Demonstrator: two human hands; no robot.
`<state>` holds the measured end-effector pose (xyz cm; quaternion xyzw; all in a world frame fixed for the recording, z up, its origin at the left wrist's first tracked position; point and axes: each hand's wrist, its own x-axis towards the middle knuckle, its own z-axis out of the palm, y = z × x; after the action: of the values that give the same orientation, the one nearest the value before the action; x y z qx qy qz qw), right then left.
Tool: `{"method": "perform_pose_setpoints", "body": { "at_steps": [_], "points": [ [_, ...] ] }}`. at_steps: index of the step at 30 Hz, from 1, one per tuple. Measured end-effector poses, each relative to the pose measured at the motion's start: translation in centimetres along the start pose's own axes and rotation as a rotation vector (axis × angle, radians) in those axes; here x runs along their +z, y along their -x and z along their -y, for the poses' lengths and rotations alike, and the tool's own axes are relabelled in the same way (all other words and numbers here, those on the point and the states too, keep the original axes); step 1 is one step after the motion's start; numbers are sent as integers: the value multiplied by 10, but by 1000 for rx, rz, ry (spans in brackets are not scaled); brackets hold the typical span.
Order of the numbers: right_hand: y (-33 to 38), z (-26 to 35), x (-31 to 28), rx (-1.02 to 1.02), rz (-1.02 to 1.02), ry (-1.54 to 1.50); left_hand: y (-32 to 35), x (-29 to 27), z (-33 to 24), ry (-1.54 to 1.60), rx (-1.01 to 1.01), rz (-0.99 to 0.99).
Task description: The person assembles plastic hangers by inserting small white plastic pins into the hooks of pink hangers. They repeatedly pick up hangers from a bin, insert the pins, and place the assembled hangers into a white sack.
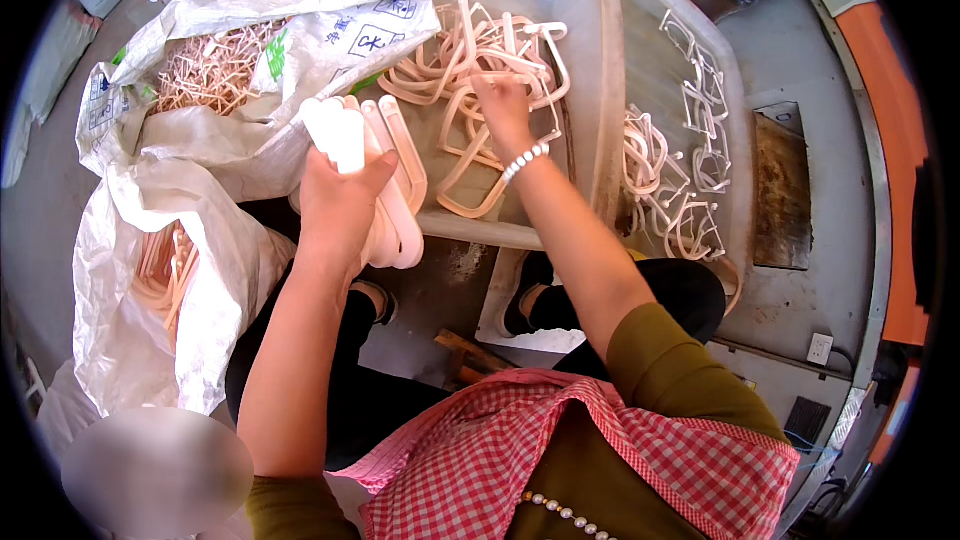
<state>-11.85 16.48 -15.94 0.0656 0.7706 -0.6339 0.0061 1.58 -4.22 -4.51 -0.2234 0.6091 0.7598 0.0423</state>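
My left hand [340,202] is closed around a stack of pale pink plastic loops [402,230], long and rounded at the ends, fanned out side by side. The stack is held between the white sacks and the bin's near edge. Inside the left part of a whitish plastic bin [490,231], my right hand [503,112] has its fingers closed at a pink loop on the pile; the fingertips are partly hidden. Around it lie tangled pink plastic loops [425,80], some roughly rectangular. A bead bracelet circles my right wrist.
Thin pink plastic pieces [208,70] fill an open woven sack [280,15] at the left. A nearer sack [110,270] contains longer pink strips [160,270]. More loops and pale frames [705,100] lie in the bin's right part. A blurred round patch covers the lower left.
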Motion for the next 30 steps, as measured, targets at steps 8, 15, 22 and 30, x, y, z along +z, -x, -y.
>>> {"method": "perform_pose_setpoints", "body": {
  "at_steps": [8, 15, 22, 30],
  "points": [
    [50, -125, 2, 811, -21, -453, -3, 9, 5, -81, -136, 67],
    [102, 11, -24, 314, 138, -250, -2, 15, 12, -175, -220, 164],
    [174, 55, -5, -175, 264, 162, 18, 24, 6, 174, -361, 441],
    [176, 74, -23, -268, -69, -217, 30, 29, 8, 317, -300, 457]
  ]
}}
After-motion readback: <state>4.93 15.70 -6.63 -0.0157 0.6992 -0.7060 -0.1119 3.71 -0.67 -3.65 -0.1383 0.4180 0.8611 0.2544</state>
